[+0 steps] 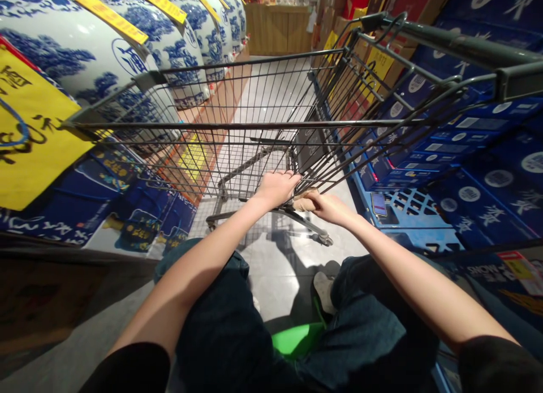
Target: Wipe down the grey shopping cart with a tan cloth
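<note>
A dark metal shopping cart [254,124] stands sideways before me, its handle at the upper right. My left hand [278,188] has its fingers curled over the cart's lower wires, near the middle of the view. Just right of it and slightly lower, my right hand [324,206] is closed on a crumpled tan cloth [304,202], close to the bottom frame of the basket. Both hands are almost touching. The cart's wheels and lower bars show beneath them.
Large blue-and-white jars [178,48] line the left side, with a yellow sign [34,127] in front. Stacked blue boxes [487,178] fill the right. A phone [379,204] lies on a blue pallet [416,207]. Something green [299,339] is between my legs.
</note>
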Action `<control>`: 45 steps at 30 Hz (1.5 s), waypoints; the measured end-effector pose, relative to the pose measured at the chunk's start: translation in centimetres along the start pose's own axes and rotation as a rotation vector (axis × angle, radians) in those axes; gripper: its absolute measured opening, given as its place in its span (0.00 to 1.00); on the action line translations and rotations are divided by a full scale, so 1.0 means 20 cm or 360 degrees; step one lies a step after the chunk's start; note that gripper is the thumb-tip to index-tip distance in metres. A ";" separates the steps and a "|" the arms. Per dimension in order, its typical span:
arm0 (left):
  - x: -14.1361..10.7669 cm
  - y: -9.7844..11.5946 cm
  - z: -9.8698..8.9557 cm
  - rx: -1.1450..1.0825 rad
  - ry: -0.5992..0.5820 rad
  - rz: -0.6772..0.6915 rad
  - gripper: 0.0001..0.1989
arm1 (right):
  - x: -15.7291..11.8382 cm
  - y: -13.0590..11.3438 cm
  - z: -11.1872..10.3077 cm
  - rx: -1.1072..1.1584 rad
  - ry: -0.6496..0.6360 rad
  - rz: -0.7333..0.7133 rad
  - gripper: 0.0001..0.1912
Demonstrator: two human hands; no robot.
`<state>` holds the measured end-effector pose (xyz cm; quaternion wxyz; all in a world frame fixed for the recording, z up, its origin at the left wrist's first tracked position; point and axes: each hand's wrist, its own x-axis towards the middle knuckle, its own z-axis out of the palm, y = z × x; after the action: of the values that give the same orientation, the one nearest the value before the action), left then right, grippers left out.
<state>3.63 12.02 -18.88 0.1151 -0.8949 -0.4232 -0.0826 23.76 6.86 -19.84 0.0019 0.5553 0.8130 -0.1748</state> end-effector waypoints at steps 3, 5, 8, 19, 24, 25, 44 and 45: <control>0.00 0.00 0.00 0.0019 0.0011 0.0001 0.15 | 0.03 -0.01 0.03 -0.0004 -0.0038 0.0017 0.28; -0.01 0.00 -0.01 0.0030 0.0020 0.0013 0.15 | 0.04 -0.02 0.06 -0.0028 -0.0057 0.0021 0.26; -0.01 0.00 -0.01 0.0034 0.0029 0.0027 0.15 | 0.05 -0.05 0.08 -0.0080 -0.0122 -0.0004 0.24; 0.00 -0.01 0.01 -0.0009 0.0013 0.0006 0.15 | -0.03 -0.08 0.03 0.0014 0.0444 0.0078 0.28; 0.00 0.00 -0.01 -0.0031 -0.0016 -0.0016 0.16 | 0.03 -0.09 0.09 -0.0083 0.0058 0.0052 0.23; -0.01 0.00 -0.01 -0.0031 -0.0018 -0.0020 0.16 | 0.03 -0.09 0.10 -0.0089 0.0067 0.0051 0.23; -0.02 -0.01 -0.01 0.0000 -0.0016 0.0005 0.15 | 0.05 -0.13 0.11 0.0148 0.0254 0.0008 0.22; -0.02 -0.01 -0.01 0.0009 -0.0009 0.0010 0.15 | 0.04 -0.13 0.11 0.0168 0.0330 -0.0006 0.23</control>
<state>3.26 11.83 -18.83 0.1167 -0.8961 -0.4211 -0.0784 20.76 6.15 -21.33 -0.1117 0.5682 0.7996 -0.1589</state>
